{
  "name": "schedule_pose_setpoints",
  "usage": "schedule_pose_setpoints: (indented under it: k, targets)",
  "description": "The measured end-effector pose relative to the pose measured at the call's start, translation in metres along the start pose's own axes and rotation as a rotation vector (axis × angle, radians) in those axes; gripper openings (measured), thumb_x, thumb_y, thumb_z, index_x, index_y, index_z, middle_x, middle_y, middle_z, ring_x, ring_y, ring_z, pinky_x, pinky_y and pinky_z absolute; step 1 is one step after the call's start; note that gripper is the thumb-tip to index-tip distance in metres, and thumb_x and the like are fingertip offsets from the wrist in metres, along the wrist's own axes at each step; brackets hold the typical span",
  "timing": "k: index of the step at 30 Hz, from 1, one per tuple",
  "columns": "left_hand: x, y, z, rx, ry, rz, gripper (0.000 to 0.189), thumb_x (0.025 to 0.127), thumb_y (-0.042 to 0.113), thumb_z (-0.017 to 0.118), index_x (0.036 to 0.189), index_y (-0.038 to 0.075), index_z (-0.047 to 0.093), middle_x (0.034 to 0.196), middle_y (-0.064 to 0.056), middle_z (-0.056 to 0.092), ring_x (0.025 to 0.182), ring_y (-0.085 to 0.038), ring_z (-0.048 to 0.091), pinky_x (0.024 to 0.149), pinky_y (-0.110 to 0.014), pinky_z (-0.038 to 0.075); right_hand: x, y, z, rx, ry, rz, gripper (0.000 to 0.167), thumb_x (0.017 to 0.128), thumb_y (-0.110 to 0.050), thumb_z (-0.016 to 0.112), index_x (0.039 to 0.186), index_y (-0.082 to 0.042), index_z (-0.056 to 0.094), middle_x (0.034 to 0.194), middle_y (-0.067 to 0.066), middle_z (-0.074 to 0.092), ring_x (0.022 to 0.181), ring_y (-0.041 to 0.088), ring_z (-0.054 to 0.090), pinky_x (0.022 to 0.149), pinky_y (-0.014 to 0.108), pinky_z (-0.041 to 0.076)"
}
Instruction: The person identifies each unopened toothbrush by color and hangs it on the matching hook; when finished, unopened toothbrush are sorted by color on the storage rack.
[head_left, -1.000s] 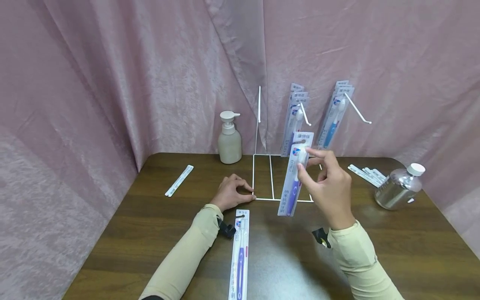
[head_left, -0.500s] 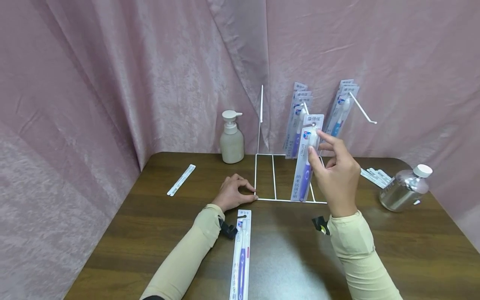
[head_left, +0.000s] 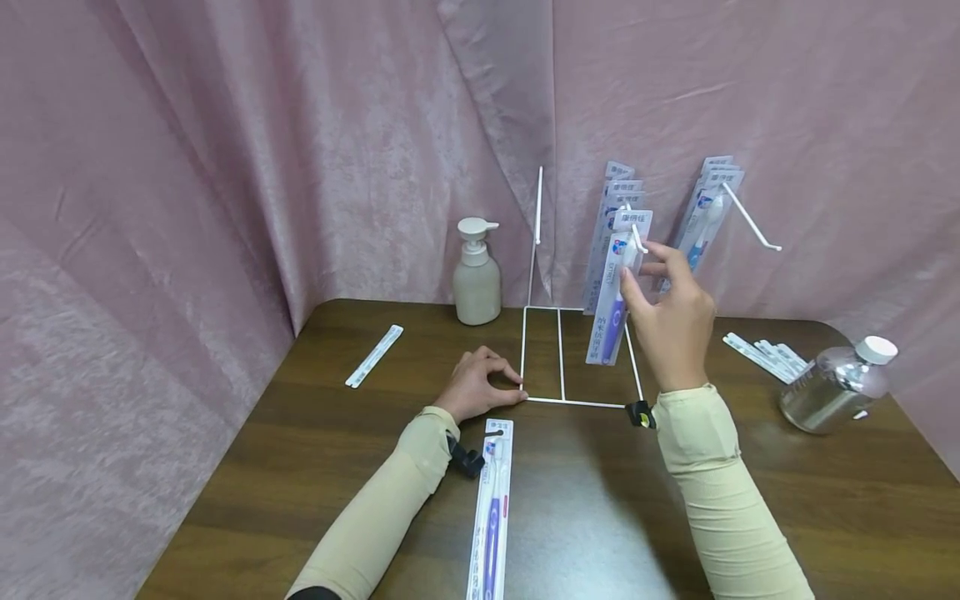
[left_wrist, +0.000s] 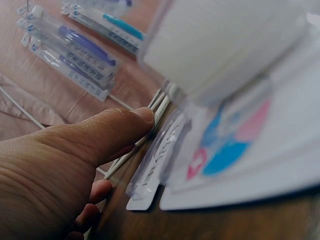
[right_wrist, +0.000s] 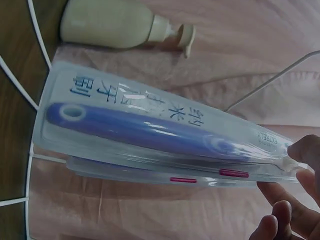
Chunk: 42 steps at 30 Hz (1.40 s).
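Note:
My right hand (head_left: 675, 329) pinches the upper part of a packaged purple toothbrush (head_left: 610, 321) between thumb and fingers. This pack hangs upright at the middle hook (head_left: 638, 240), whose bent tip shows in front of its top card. Behind it, several toothbrush packs (head_left: 598, 250) hang on that hook. My left hand (head_left: 480, 387) pinches the front left corner of the white wire rack (head_left: 561, 358); in the left wrist view the thumb (left_wrist: 120, 125) lies against the wire. Another purple toothbrush pack (head_left: 491, 517) lies on the table beside my left wrist.
Packs with blue toothbrushes (head_left: 701, 217) hang on the right hook (head_left: 750, 218). A bare left hook (head_left: 539, 204) stands near a pump bottle (head_left: 477, 283). At right are a clear bottle (head_left: 832, 387) and several white strips (head_left: 765, 357); a single strip (head_left: 374, 356) lies left.
The right hand has raised the toothbrush pack and carried it away from me to the middle hook, whose tip now shows before its card. My left hand stays at the rack corner.

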<state>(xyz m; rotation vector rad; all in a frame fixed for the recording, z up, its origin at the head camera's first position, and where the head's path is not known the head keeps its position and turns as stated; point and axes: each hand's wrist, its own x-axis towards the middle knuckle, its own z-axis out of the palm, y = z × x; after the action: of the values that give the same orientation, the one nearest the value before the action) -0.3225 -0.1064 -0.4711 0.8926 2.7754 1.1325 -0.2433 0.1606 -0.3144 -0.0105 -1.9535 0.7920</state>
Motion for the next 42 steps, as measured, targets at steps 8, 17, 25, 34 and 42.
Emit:
schedule_pose_setpoints:
  k: [8, 17, 25, 34, 42]
  targets:
    - [0.001, -0.002, 0.001, 0.019, -0.005, -0.009, 0.021, 0.081, 0.047, 0.091, 0.096, 0.036, 0.08, 0.118, 0.004, 0.061, 0.108, -0.02, 0.05, 0.095, -0.04, 0.043, 0.013, 0.01, 0.012, -0.032, -0.026, 0.018, 0.038, 0.096, -0.027, 0.079, 0.131, -0.014, 0.068, 0.109, 0.012, 0.079, 0.052, 0.022, 0.043, 0.056, 0.037, 0.028]
    - [0.001, -0.003, 0.003, 0.018, -0.003, -0.01, 0.021, 0.08, 0.046, 0.091, 0.095, 0.036, 0.08, 0.116, 0.005, 0.06, 0.108, -0.02, 0.05, 0.096, -0.041, 0.042, 0.019, 0.014, 0.021, -0.011, -0.014, 0.024, 0.039, 0.094, -0.023, 0.082, 0.13, -0.016, 0.069, 0.106, 0.008, 0.08, 0.045, -0.006, 0.03, 0.05, 0.031, 0.024]
    - [0.0, -0.001, 0.002, 0.011, -0.003, -0.011, 0.021, 0.08, 0.045, 0.091, 0.094, 0.034, 0.08, 0.117, 0.003, 0.061, 0.11, -0.022, 0.051, 0.099, -0.043, 0.04, 0.016, 0.01, 0.015, -0.043, -0.027, 0.053, 0.043, 0.093, -0.023, 0.081, 0.133, -0.016, 0.066, 0.116, 0.013, 0.078, 0.058, 0.019, 0.054, 0.055, 0.034, 0.031]
    - [-0.003, -0.006, 0.0, 0.017, -0.003, 0.003, 0.021, 0.081, 0.047, 0.091, 0.094, 0.034, 0.08, 0.119, 0.002, 0.061, 0.111, -0.023, 0.05, 0.1, -0.045, 0.04, -0.057, -0.023, 0.015, -0.126, -0.356, -0.051, 0.016, 0.092, -0.022, 0.079, 0.105, -0.014, 0.072, 0.097, 0.004, 0.08, 0.067, 0.028, 0.068, 0.056, 0.046, 0.047]
    - [0.001, -0.003, 0.001, 0.015, -0.006, 0.0, 0.021, 0.082, 0.044, 0.092, 0.096, 0.033, 0.081, 0.117, 0.002, 0.061, 0.108, -0.022, 0.05, 0.096, -0.044, 0.041, -0.128, -0.053, 0.025, -0.175, -0.854, -0.104, 0.022, 0.09, -0.034, 0.083, 0.106, -0.019, 0.075, 0.066, -0.013, 0.062, 0.058, 0.009, 0.057, 0.049, 0.035, 0.044]
